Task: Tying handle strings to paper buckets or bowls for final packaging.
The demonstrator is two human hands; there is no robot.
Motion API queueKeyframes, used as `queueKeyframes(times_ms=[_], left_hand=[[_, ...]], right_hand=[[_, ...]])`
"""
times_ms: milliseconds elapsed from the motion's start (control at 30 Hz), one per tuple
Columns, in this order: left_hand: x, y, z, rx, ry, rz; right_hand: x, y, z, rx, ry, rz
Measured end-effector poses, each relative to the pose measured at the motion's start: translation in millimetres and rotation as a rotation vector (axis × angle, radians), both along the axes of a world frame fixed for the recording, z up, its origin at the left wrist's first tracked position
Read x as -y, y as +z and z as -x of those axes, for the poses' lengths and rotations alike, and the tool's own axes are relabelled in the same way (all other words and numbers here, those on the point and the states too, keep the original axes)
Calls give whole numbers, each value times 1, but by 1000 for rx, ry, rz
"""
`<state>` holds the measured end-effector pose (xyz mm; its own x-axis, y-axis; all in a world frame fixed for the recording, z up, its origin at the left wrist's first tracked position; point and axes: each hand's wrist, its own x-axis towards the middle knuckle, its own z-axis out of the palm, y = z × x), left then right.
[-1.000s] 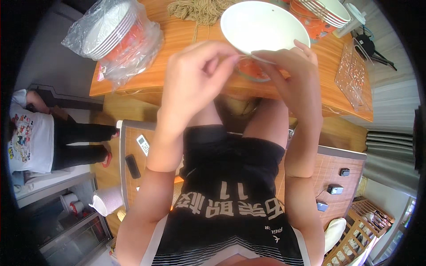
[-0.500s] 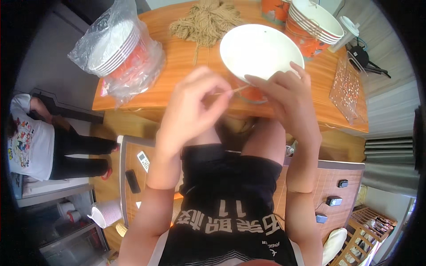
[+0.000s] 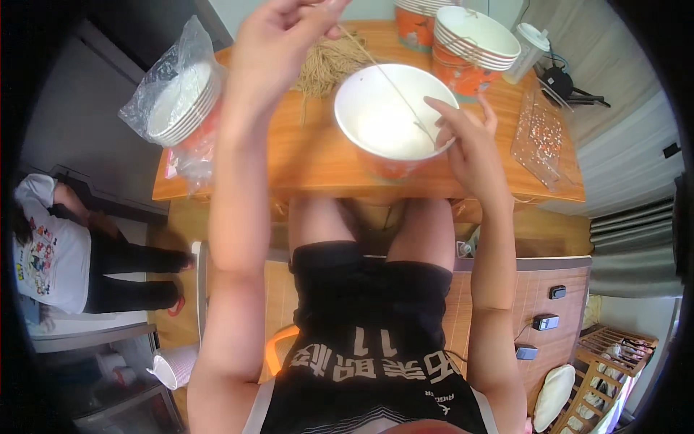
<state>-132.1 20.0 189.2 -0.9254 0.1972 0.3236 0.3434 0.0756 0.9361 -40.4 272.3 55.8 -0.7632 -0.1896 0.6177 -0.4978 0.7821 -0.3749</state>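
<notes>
A white paper tub (image 3: 376,119) with an orange outside stands near the table's front edge, its open mouth tilted toward me. My left hand (image 3: 285,36) is raised beyond it at the far left, fingers closed on one end of a thin tan string (image 3: 390,82). The string runs taut across the tub's mouth to my right hand (image 3: 466,141). At the tub's right rim, that hand pinches the string's other end, with some fingers stretched out. Whether it also grips the rim is hard to tell. Behind the tub lies a loose bundle of tan string (image 3: 325,69).
Stacked orange tubs (image 3: 470,61) stand back right, beside a lidded cup (image 3: 528,54). A plastic-bagged tub stack (image 3: 184,105) is at left. A clear tray with small pieces (image 3: 538,141) lies right. Another person (image 3: 58,246) stands far left.
My left hand has moved far and up, drawing the string out across the tub's mouth. My right hand has shifted slightly to the tub's right rim. The tub appears lower and further left.
</notes>
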Motion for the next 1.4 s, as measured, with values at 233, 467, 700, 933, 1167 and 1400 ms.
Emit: queueKeyframes(times_ms=[233, 467, 700, 933, 1167, 1400], left_hand=[[1, -107, 58, 85, 45, -156], [13, -119, 32, 310, -125, -578], [31, -97, 46, 327, -480, -812], [78, -108, 31, 278, -759, -1151], [58, -150, -29, 273, -483, -1264], [44, -157, -64, 130, -575, -1559]], right_hand=[[-22, 17, 3, -539, -235, -64], [82, -9, -57, -469, 70, -11], [121, -4, -8, -288, -158, -111], [46, -2, -5, -290, -41, -241], [-13, 3, 14, -272, -39, -318], [106, -5, -31, -229, 60, 443]])
